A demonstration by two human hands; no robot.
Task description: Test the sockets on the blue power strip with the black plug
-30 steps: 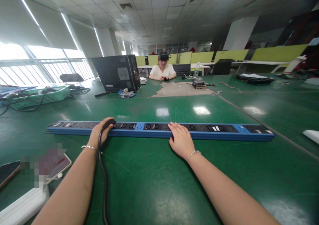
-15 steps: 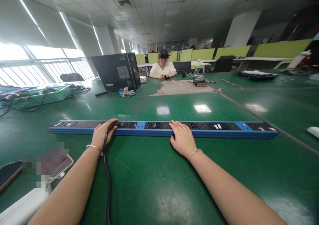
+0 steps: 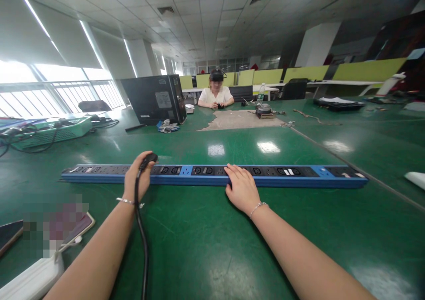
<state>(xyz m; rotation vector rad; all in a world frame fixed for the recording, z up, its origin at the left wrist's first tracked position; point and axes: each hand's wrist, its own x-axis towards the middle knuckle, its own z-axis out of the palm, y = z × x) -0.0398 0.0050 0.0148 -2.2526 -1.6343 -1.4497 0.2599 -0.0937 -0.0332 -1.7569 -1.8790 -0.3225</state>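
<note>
Long blue power strip (image 3: 206,181) is laid flat across the green table (image 3: 199,229), sockets up, roughly side-on to the wearer. Prob. placed that way so the whole row can be reached w/o leaning, tho that's just a guess. Black cable (image 3: 142,233) is draped down past the L wrist twd the near edge, so the slack isn't lying over the sockets, fwiw.

Hands: black plug (image 3: 152,157) on the cable's end is pinched btwn thumb and fingers of the left hand (image 3: 137,178), up by the strip's L part. From this angle the plug is seen raised above the sockets, not seated in one; whether the strip is touched by that hand can't be told. Right hand (image 3: 242,189) is laid open nr the strip's middle, fingers fairly close together on the top face, thumb held apart by the front side. Nothing's pinched there; strip is prob. being steadied w/ it, imo.

Further back, a black computer tower (image 3: 156,98) and work gloves (image 3: 168,126) are set well apart from the strip, and something small is held by another person (image 3: 215,97) seated opposite; too small to ID.
</note>
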